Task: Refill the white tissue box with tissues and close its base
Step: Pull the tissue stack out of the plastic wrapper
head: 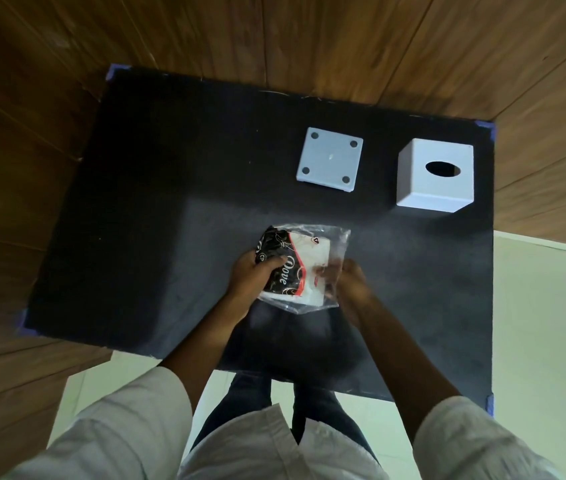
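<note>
Watching both hands working at the near middle of the dark mat (136, 202). I am seeing the left hand (252, 278) clenching the black-and-white tissue pack (295, 268), thumb lying across its printed face. The right hand (351, 282) is pinching the clear plastic wrapper (338, 237) at the pack's right edge (fingers blurred behind the film, so the exact grip is hard to read). The white tissue box (435, 176) is sitting farther back on the right, oval slot facing up. Its base (329, 160) is lying just left of it, apart, four round pads showing.
</note>
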